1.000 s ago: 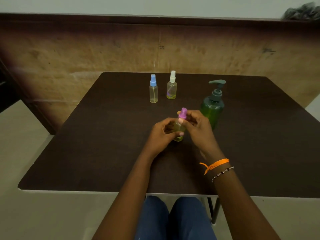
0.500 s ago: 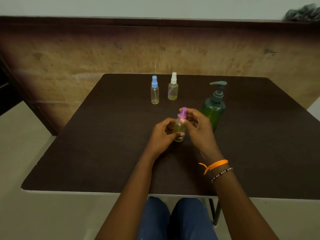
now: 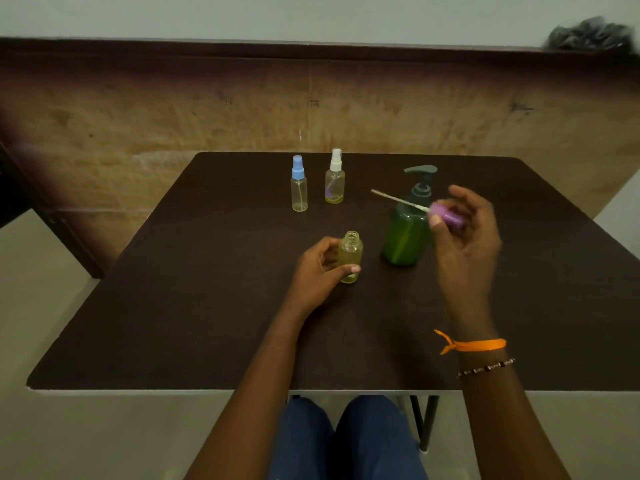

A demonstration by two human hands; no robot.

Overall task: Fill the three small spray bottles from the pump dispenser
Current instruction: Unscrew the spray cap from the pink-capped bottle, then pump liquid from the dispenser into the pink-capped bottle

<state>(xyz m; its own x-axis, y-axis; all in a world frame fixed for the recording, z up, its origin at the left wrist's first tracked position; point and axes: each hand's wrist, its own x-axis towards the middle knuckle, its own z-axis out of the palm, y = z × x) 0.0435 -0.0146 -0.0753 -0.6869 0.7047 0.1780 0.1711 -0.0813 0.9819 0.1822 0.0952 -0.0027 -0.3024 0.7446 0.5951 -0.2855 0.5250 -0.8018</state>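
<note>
A small clear spray bottle (image 3: 350,252) stands uncapped near the table's middle, its threaded neck bare. My left hand (image 3: 320,273) grips its body. My right hand (image 3: 464,233) is lifted to the right and pinches the purple spray cap (image 3: 448,216), whose thin white dip tube points up to the left. Behind that hand stands the green pump dispenser (image 3: 405,233) with a dark pump head. Farther back are a blue-capped spray bottle (image 3: 299,185) and a white-capped spray bottle (image 3: 335,178), both upright and capped.
The dark brown table (image 3: 207,306) has its near edge just above my knees. A worn wooden wall panel (image 3: 242,109) runs behind the far edge. A dark crumpled object (image 3: 588,34) lies on the ledge at the top right.
My right hand has pulled the purple cap with its tube out of the bottle and moved it up and right. My left hand still holds the bottle on the table.
</note>
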